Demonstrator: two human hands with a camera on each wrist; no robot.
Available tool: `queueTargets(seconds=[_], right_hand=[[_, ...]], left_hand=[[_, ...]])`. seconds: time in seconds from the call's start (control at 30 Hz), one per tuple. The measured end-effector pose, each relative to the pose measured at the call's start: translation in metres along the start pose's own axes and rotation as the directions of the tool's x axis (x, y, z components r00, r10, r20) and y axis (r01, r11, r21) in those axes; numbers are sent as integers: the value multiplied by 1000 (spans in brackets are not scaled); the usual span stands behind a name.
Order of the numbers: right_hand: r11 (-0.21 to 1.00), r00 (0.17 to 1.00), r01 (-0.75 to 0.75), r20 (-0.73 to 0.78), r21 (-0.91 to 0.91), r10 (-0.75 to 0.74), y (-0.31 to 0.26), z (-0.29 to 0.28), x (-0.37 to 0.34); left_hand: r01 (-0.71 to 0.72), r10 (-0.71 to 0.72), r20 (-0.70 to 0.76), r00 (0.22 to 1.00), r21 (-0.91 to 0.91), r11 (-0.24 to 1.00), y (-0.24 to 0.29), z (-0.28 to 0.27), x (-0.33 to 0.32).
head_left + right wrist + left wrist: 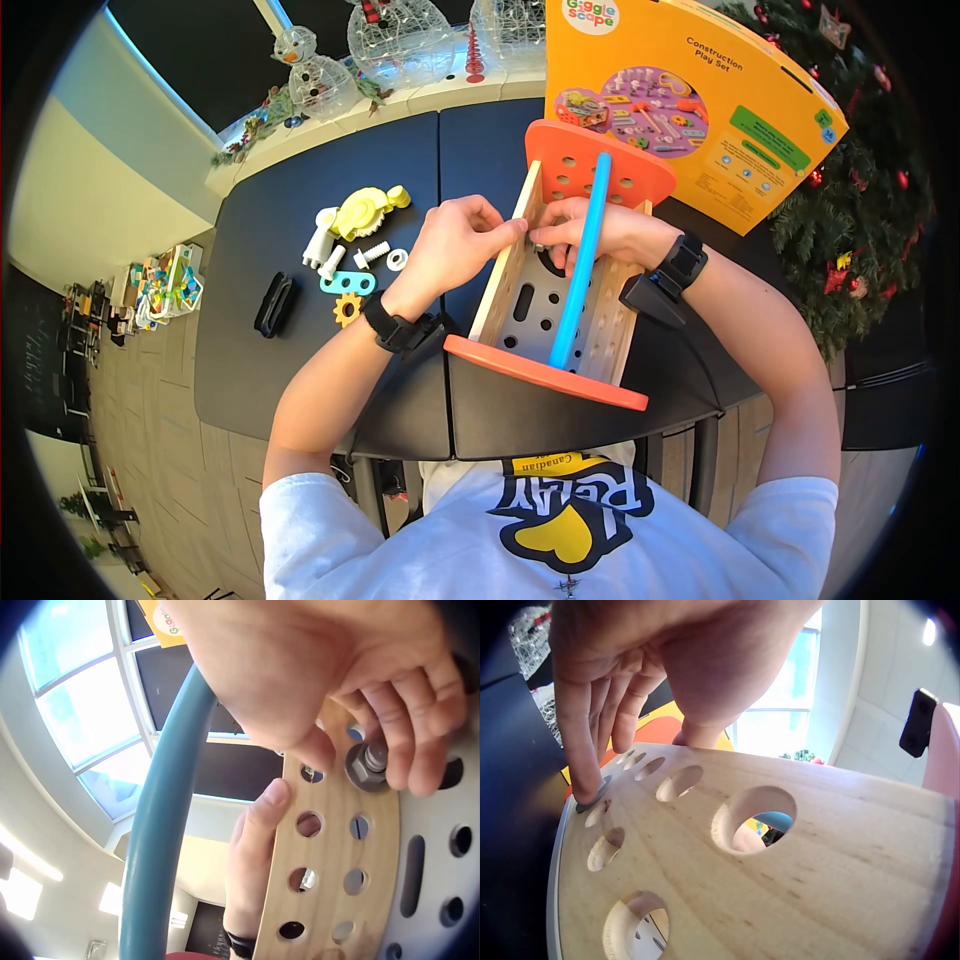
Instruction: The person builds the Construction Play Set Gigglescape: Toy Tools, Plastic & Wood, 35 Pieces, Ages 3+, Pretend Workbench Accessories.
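A toy toolbox with orange end panels (545,373), a blue handle rod (582,255) and a grey base (535,305) stands in front of me. My left hand (450,245) holds its left wooden side panel (832,847), thumb at the top edge. One left fingertip presses a grey bolt head (592,796) on the panel's outer face. Inside the toolbox, my right hand (610,232) reaches under the rod. Its thumb and fingers are around a grey hex nut (367,774) on the bolt's threaded end, against the panel's inner face.
Left on the black table (240,370) lie a yellow-green toy saw (362,213), white bolts (374,254), a white nut (398,260), a teal perforated strip (347,283), a yellow gear (348,309) and a black case (275,304). An orange-yellow box (690,60) stands behind; a decorated tree (850,230) is right.
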State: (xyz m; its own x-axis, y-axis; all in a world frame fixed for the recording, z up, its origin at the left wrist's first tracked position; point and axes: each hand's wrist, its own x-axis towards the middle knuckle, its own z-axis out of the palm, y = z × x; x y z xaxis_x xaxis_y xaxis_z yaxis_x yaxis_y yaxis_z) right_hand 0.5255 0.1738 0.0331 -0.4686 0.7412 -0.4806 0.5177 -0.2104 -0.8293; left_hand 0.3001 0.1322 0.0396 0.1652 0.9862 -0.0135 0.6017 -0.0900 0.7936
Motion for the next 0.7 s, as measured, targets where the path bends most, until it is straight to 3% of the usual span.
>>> queueTargets(seconds=[0.1,0.2,0.3,0.4,0.5,0.6,0.7], right_hand=[[1000,993,-5,121,15,3,13,-8,17],[994,992,-67,113,88,57,13,-8,12],[990,989,-136,43,-47,138,1,-9,8],[1000,998,16,-56,-9,-17,-1,-4,-2],[990,995,101,11,-95,-100,4,-7,1],[982,991,108,100,-156,-93,11,-13,10],[999,997,-41,62,-5,41,13,-7,15]], left_hand=[[-1,1,-2,1000,-3,1000,0,1,0],[3,-3,1,1000,-5,1000,1,0,0],[4,-4,7,1000,-14,1000,2,0,0],[0,0,1,1000,-15,1000,1,0,0],[-7,7,-2,1000,-11,1000,-2,1,1],[-9,9,3,1000,-20,1000,-3,1,2],[-8,9,10,1000,-20,1000,-2,2,2]])
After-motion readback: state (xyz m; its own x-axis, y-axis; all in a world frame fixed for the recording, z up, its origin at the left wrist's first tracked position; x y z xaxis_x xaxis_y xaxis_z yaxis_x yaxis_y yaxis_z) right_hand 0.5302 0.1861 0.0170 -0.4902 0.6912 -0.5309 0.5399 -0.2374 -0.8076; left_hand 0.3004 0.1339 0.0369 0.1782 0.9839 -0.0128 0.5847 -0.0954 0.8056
